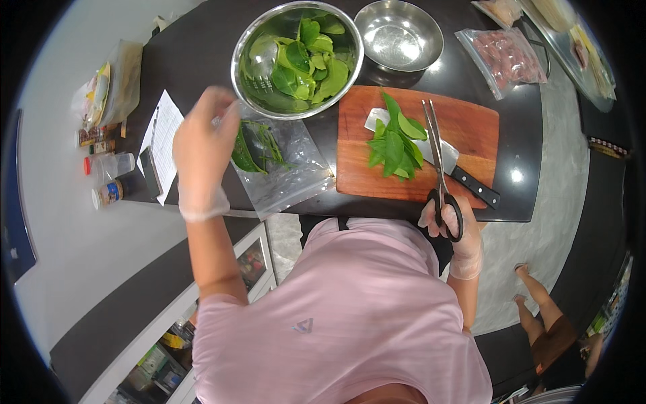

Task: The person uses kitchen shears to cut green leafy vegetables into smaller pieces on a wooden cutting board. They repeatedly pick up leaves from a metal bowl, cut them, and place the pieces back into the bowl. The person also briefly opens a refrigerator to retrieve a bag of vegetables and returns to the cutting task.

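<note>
My right hand (462,227), in a clear plastic glove, grips the black handles of a pair of scissors (438,161). The blades point away from me, slightly apart at the tips, over a wooden cutting board (356,151). A pile of green leaves (396,144) lies there across the blade of a kitchen knife (474,186). My gloved left hand (209,123) is blurred beside a steel bowl (359,58) of large green leaves (308,65); whether its fingers hold anything is unclear. Below it, a clear zip bag (287,184) lies under cut stems (270,144) and a leaf (245,149).
A second steel bowl (398,35) stands beyond the board. Bagged reddish meat (507,55) lies at the far right, near a metal tray (570,45). Paper (169,126), a phone (150,171) and several jars (108,194) line the left. Another person (552,323) is at the lower right.
</note>
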